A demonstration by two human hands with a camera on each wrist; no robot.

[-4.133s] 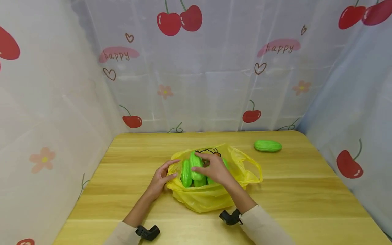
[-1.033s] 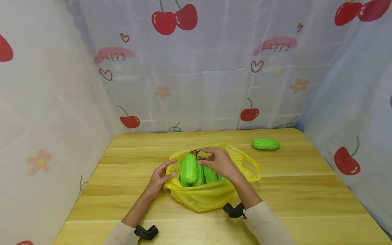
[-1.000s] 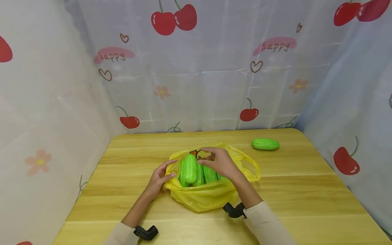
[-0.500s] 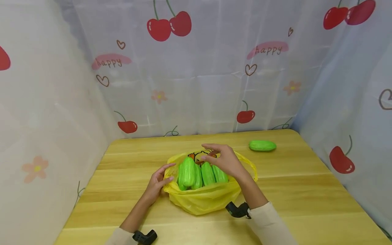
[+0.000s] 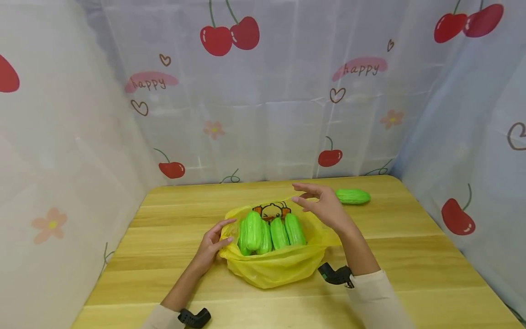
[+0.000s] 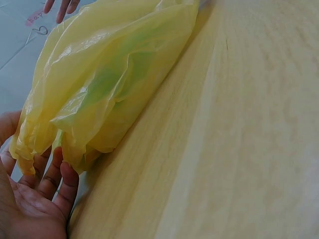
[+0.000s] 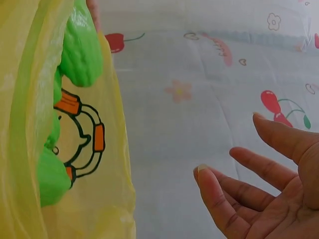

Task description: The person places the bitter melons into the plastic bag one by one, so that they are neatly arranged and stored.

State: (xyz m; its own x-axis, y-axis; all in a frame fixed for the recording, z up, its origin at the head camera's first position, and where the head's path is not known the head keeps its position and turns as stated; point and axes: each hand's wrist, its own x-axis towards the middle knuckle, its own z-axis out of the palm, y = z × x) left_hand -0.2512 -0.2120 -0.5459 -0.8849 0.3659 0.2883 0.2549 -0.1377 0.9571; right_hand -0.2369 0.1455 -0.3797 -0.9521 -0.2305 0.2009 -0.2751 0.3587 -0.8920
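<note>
A yellow plastic bag [image 5: 275,267] lies with its mouth open on the table. Inside it rest several green, ridged toy cucumbers [image 5: 253,230], bunched side by side. My left hand [image 5: 208,246] holds the bag's left rim, with thumb and fingers around the thin plastic; the left wrist view has the fingers [image 6: 67,186] against the bag's folds. Above the bag's right side, my right hand [image 5: 326,205] is spread and holds nothing. The right wrist view has this hand [image 7: 269,194] apart from the bag. Another cucumber [image 5: 353,196] lies outside, beyond the right hand.
The wooden table [image 5: 411,265] has a far edge against a white curtain [image 5: 271,132] printed with cherries. Curtains also hang at the left and right. A cartoon face [image 5: 272,212] is printed on the bag's inner back wall. Each wrist carries a black camera [image 5: 337,274].
My right hand let go of a cucumber in the bag's left part, then rose and moved right, away from the cucumbers. My left hand stays at the bag's left rim.
</note>
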